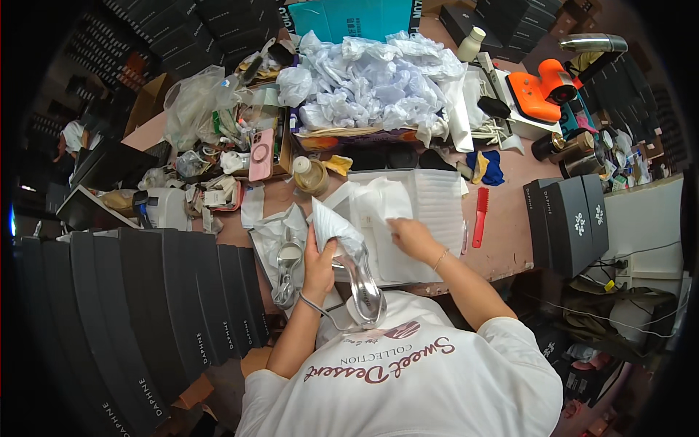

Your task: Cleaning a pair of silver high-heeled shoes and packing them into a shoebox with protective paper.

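**Slip or tear**

Head view: my left hand [318, 266] grips the half-wrapped silver sandal [362, 284], partly over my shirt [429, 386]; a slack hold could drop it. My right hand [413, 239] is at the white sheet [378, 211], pinching or not, I can't tell; tugging could tear it.

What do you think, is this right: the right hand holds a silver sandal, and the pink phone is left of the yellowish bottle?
Wrong hand: the head view shows the left hand holding a silver sandal, not the right hand. The pink phone is left of the yellowish bottle.
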`<state>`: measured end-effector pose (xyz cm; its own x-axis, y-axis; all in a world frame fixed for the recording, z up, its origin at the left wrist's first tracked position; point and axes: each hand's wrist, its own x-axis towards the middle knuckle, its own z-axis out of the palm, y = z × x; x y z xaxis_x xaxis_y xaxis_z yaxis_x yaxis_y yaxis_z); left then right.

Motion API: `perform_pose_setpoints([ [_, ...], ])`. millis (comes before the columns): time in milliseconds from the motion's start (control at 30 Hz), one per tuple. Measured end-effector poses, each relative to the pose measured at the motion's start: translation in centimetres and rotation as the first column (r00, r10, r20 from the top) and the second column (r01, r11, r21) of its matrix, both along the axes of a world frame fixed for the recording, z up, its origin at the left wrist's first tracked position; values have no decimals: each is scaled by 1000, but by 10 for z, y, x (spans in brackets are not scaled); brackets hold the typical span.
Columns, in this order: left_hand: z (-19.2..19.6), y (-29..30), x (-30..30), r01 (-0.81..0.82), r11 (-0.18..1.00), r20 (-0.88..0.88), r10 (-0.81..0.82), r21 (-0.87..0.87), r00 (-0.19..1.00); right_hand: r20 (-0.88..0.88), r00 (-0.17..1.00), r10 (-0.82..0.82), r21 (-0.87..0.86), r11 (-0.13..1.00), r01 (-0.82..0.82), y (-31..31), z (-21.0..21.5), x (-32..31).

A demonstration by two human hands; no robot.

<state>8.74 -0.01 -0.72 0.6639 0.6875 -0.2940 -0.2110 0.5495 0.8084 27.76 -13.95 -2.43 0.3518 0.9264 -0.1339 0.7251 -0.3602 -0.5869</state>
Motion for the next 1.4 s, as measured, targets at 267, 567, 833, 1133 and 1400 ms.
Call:
perform_pose_setpoints([
  [267,-7,12,-7,-23,997,-89,17,-72,996,-347,842,414,-380,759,-530,-17,-80,-59],
  [567,-9,-6,15,-182,983,-194,177,-8,965,120,986,-116,-412,898,156,64,-65,30],
  [833,-2,-11,8,-115,992,-187,104,-51,977,-368,852,-373,266,836,481,50,-62,47],
  [1133,-1,-14,14,-39,999,-159,43,31,986,-680,721,134,295,950,101,31,118,-38],
  [1400,10,-2,-9,462,792,-332,-344,399,878,230,953,198,328,906,-268,30,77,-60],
])
